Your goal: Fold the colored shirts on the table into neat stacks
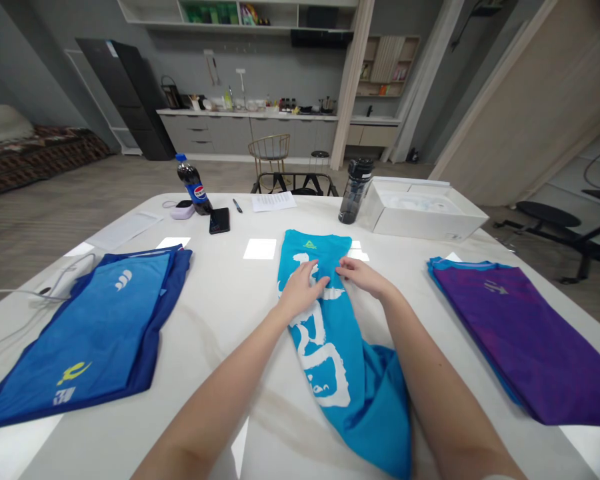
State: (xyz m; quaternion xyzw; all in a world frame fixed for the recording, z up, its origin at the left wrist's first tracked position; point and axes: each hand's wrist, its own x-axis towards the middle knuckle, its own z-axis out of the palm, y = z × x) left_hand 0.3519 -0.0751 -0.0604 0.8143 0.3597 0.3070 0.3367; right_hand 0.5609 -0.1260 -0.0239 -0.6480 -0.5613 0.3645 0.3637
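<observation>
A bright blue T-shirt [330, 320] with large white lettering and a small green logo lies lengthwise on the white table in front of me. Its upper part is folded narrow and flat, while the lower part bunches up toward the right. My left hand [303, 288] rests on the printed front with thumb and fingers apart. At the shirt's right edge, my right hand [357, 273] has its fingertips closed on the fabric. Folded blue shirts [115, 320] lie to the left. On the right is a purple shirt [520, 333] stacked over a blue one.
Along the table's [215, 393] far side stand a cola bottle [195, 187], a phone [219, 221], a pen [237, 206], papers [274, 201], a dark water bottle [354, 193] and an open white box [420, 220]. White cables [30, 293] trail at the left edge.
</observation>
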